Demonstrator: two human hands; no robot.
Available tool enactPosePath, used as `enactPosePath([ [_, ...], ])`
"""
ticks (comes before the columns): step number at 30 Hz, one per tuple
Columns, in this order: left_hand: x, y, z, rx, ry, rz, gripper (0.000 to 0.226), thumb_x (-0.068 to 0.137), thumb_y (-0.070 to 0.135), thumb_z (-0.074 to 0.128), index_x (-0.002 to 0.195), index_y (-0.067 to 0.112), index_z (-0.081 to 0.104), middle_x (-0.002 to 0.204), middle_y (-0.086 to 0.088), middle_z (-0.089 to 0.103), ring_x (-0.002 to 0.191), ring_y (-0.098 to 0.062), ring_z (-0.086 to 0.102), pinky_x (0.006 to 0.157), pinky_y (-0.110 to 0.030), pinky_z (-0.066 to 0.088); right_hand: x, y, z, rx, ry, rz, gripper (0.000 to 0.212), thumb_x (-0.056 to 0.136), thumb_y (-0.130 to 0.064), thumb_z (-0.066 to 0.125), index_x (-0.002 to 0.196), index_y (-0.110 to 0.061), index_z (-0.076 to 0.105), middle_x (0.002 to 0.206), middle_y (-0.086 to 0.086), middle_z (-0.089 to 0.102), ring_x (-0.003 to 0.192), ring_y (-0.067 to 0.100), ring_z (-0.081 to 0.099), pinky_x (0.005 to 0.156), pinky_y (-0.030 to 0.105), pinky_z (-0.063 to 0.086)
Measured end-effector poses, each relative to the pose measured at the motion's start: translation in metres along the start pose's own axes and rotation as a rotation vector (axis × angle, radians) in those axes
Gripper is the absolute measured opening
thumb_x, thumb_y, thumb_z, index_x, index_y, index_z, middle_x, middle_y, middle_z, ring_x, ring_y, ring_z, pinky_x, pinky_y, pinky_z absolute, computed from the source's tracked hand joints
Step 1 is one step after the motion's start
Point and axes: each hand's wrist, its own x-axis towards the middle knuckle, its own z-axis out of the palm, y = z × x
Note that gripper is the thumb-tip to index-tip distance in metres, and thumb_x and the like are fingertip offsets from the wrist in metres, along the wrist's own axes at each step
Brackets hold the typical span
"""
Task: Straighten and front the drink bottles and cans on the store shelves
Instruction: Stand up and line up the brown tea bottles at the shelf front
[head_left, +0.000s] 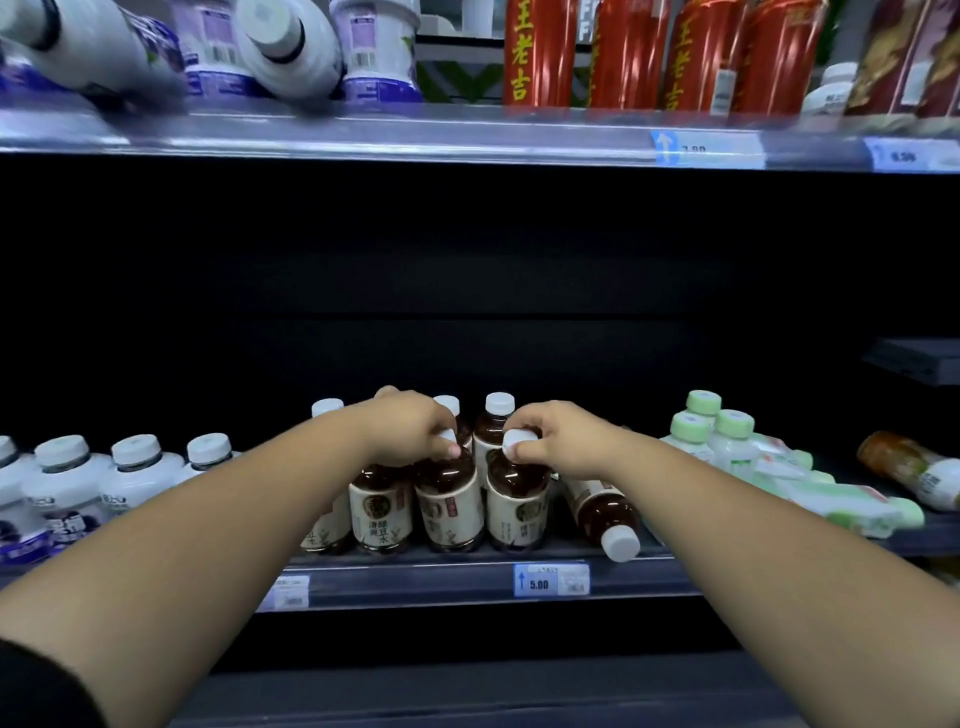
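Two bare arms reach to a lower store shelf (457, 574). The left grip (415, 423) pinches the white cap of an upright dark tea bottle (449, 501). The right grip (563, 439) holds the cap of the neighbouring tea bottle (517, 506). Just right, a toppled tea bottle (602, 512) lies cap-forward.

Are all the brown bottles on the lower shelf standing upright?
No, one brown bottle lies on its side beside the right hand, cap facing front.
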Motion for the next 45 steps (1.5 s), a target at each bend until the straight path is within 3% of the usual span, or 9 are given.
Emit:
enactPosePath([
  [4, 0.001, 0.001, -0.002, -0.025, 0.078, -0.007, 0.036, 0.096, 0.058, 0.043, 0.087, 0.032, 0.065, 0.082, 0.006, 0.064, 0.082, -0.014, 0.058, 0.072, -0.027, 0.036, 0.014, 0.003, 0.01, 0.07, 0.012, -0.033, 0.025, 0.089, -0.033, 0.07, 0.114, -0.03, 0.068, 0.101, -0.013, 0.064, 0.092, 0.007, 0.062, 0.075, 0.021, 0.046],
  [10, 0.003, -0.002, 0.009, -0.262, 0.008, 0.018, 0.046, 0.084, 0.05, 0.068, 0.128, 0.041, 0.057, 0.105, 0.019, 0.059, 0.099, -0.006, 0.056, 0.079, -0.026, 0.043, 0.024, 0.019, 0.018, 0.174, 0.03, -0.041, 0.031, 0.089, -0.031, 0.073, 0.12, -0.032, 0.067, 0.113, -0.01, 0.068, 0.104, 0.005, 0.064, 0.092, 0.025, 0.051],
  [17, 0.012, -0.011, 0.006, -0.395, -0.029, 0.042, 0.029, 0.081, 0.037, 0.077, 0.105, 0.048, 0.063, 0.102, 0.019, 0.061, 0.097, -0.004, 0.057, 0.084, -0.027, 0.047, 0.027, 0.027, 0.025, 0.286, 0.074, -0.048, 0.023, 0.086, -0.026, 0.076, 0.108, -0.033, 0.071, 0.106, -0.01, 0.071, 0.102, 0.007, 0.066, 0.095, 0.032, 0.052],
  [24, 0.012, -0.013, 0.01, -0.374, 0.032, 0.025, 0.038, 0.076, 0.043, 0.08, 0.109, 0.048, 0.062, 0.099, 0.019, 0.061, 0.094, -0.003, 0.058, 0.08, -0.025, 0.045, 0.03, 0.031, 0.025, 0.296, 0.049, -0.07, 0.022, 0.085, -0.031, 0.078, 0.104, -0.036, 0.071, 0.102, -0.009, 0.072, 0.097, 0.008, 0.068, 0.093, 0.036, 0.055],
  [29, 0.013, -0.015, 0.009, -0.379, 0.038, 0.08, 0.055, 0.073, 0.053, 0.079, 0.123, 0.041, 0.061, 0.115, 0.018, 0.061, 0.106, -0.002, 0.056, 0.094, -0.027, 0.047, 0.038, 0.028, 0.009, 0.318, -0.014, -0.036, 0.027, 0.083, -0.037, 0.079, 0.109, -0.034, 0.073, 0.109, -0.009, 0.072, 0.105, 0.007, 0.066, 0.098, 0.033, 0.052],
  [34, 0.03, -0.027, 0.008, -0.5, 0.251, 0.051, 0.036, 0.082, 0.052, 0.072, 0.115, 0.042, 0.064, 0.108, 0.017, 0.057, 0.103, -0.001, 0.056, 0.094, -0.032, 0.05, 0.062, 0.027, 0.0, 0.361, 0.148, -0.002, 0.035, 0.083, -0.037, 0.079, 0.116, -0.03, 0.07, 0.111, -0.008, 0.071, 0.106, 0.008, 0.066, 0.098, 0.037, 0.053],
  [38, 0.053, -0.036, 0.006, -0.464, 0.169, -0.013, 0.038, 0.08, 0.049, 0.074, 0.116, 0.044, 0.062, 0.114, 0.017, 0.059, 0.105, -0.004, 0.058, 0.096, -0.035, 0.051, 0.079, 0.023, -0.002, 0.239, 0.089, 0.048, 0.043, 0.088, -0.033, 0.075, 0.129, -0.03, 0.064, 0.13, -0.011, 0.062, 0.118, 0.007, 0.056, 0.096, 0.025, 0.044],
  [41, 0.066, -0.034, 0.006, -0.415, 0.057, -0.05, 0.05, 0.082, 0.04, 0.076, 0.129, 0.036, 0.059, 0.127, 0.014, 0.06, 0.118, -0.008, 0.056, 0.103, -0.032, 0.045, 0.085, 0.02, 0.002, 0.218, 0.022, 0.067, 0.041, 0.09, -0.027, 0.073, 0.13, -0.029, 0.064, 0.126, -0.013, 0.059, 0.115, 0.004, 0.053, 0.092, 0.021, 0.04],
  [45, 0.077, -0.031, 0.012, -0.345, 0.031, -0.035, 0.042, 0.086, 0.034, 0.073, 0.126, 0.036, 0.061, 0.125, 0.013, 0.062, 0.118, -0.008, 0.054, 0.101, -0.03, 0.044, 0.092, 0.022, 0.008, 0.192, 0.047, 0.067, 0.032, 0.091, -0.021, 0.072, 0.122, -0.029, 0.068, 0.123, -0.01, 0.062, 0.119, 0.008, 0.056, 0.096, 0.024, 0.044],
])
